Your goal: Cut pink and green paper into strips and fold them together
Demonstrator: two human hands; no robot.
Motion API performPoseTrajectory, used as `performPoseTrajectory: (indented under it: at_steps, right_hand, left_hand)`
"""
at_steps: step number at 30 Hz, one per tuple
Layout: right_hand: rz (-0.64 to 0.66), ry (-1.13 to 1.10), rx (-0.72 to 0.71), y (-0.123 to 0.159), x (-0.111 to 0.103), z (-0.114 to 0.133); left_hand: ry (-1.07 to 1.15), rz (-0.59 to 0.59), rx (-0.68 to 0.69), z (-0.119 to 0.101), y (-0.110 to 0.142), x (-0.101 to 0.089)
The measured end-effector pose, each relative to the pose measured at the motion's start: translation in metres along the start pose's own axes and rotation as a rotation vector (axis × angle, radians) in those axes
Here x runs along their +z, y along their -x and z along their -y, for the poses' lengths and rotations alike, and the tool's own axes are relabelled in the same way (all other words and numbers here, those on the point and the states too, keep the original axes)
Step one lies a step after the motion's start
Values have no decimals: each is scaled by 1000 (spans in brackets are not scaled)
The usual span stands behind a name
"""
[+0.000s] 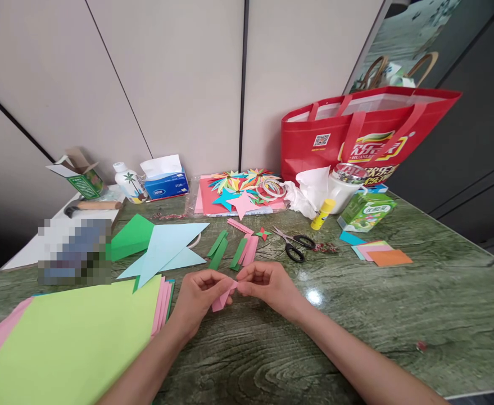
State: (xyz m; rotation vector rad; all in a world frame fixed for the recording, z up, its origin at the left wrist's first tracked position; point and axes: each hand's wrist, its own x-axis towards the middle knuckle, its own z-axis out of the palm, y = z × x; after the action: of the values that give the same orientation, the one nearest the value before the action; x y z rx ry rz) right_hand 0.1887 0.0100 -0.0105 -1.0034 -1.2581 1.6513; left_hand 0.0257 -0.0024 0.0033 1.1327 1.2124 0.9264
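Note:
Between my two hands, low over the table, is a small folded pink paper strip (220, 302). My left hand (202, 293) is closed, its thumb and fingers pinching the strip. From the other side, the thumb and fingertips of my right hand (267, 284) pinch the strip's upper end. Just beyond my hands lie folded green paper strips (218, 252) and pink paper strips (250, 250). A little red-and-green paper star (263, 233) sits behind them. To its right, black-handled scissors (293, 247) lie with their blades slightly apart.
Large sheets of coloured paper (73, 337) are stacked at left, with light-blue paper stars (166, 247) behind. A glue stick (323, 214), white mug (343, 191), green box (367, 212) and red bag (314, 140) stand at back right. A hammer (95, 206) and tissue pack (166, 183) are at back left.

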Motion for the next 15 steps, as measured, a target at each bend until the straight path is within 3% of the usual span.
performPoseTrajectory:
  at_steps: [7,12,15]
  right_hand:
    - [22,45,1,1,1,-2]
    - [111,33,-28,1,1,-3]
    - [73,14,-13,-1,1,-4]
  left_hand:
    - [36,64,23,6,1,-1]
    - [48,73,2,3,1,1]
    - [44,107,-18,3,0,2]
